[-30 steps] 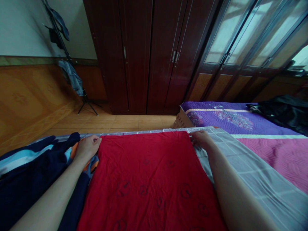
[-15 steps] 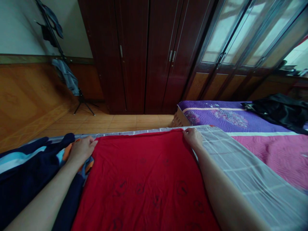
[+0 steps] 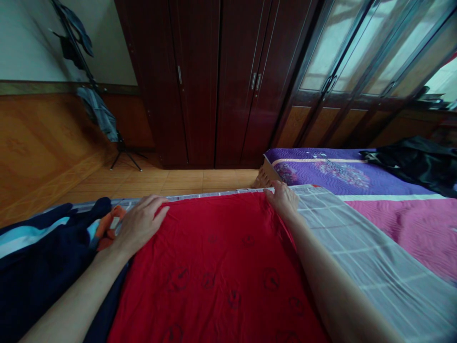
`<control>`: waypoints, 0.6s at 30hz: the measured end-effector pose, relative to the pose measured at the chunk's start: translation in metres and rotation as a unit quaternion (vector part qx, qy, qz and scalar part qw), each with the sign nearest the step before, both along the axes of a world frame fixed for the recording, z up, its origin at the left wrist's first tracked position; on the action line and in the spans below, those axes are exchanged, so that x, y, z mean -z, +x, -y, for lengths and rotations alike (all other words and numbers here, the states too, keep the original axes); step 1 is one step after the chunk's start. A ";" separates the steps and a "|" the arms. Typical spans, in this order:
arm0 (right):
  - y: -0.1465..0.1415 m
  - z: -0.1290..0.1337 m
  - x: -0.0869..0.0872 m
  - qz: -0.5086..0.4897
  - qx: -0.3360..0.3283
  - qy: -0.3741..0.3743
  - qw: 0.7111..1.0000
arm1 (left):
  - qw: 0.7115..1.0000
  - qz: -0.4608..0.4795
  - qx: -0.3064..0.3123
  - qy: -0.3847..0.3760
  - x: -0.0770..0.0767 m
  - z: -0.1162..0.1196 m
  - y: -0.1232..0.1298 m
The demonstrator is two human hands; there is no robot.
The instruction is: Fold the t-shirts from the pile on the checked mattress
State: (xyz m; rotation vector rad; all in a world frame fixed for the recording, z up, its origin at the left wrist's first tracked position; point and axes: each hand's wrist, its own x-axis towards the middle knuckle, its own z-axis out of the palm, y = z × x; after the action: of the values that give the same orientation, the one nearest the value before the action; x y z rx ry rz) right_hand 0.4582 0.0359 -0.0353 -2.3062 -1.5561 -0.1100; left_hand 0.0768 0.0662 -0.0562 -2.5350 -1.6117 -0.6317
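A red cloth with dark printed figures lies spread out in front of me; whether it is a shirt or another garment I cannot tell. At its far left corner rests my left hand, open, thumb and fingers apart on the fabric. My right hand lies at the far right corner, fingers spread and touching the edge. Left of the cloth, partly under my left forearm, are dark navy clothes with a light blue stripe and an orange piece.
Under the red cloth is a grey checked sheet, reaching right. Beyond it stands a bed with a purple and pink cover and a black garment. A dark wardrobe and a coat stand are across the tiled floor.
My left hand has let go of the cloth's corner and slid right onto it, fingers opening. My right hand has loosened its pinch and moved slightly left.
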 end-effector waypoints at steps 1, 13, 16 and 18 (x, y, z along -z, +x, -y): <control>-0.016 0.002 -0.004 0.005 -0.048 0.002 0.999 | 0.998 -0.010 0.054 -0.028 0.004 0.003 0.007; -0.026 0.008 0.031 0.035 -0.162 -0.091 0.982 | 0.971 -0.161 0.054 -0.168 0.039 0.001 -0.009; 0.003 0.003 0.022 0.037 -0.063 -0.068 0.995 | 0.973 -0.155 0.043 -0.164 0.042 -0.002 -0.010; -0.017 0.004 0.022 0.044 -0.078 -0.051 0.995 | 0.974 -0.155 0.036 -0.159 0.046 -0.002 -0.010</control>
State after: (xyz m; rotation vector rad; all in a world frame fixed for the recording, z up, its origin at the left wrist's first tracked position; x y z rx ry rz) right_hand 0.4413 0.0320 -0.0575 -2.2722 -1.8198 -0.0966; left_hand 0.0671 0.0686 -0.1021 -2.7429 -1.6219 0.0319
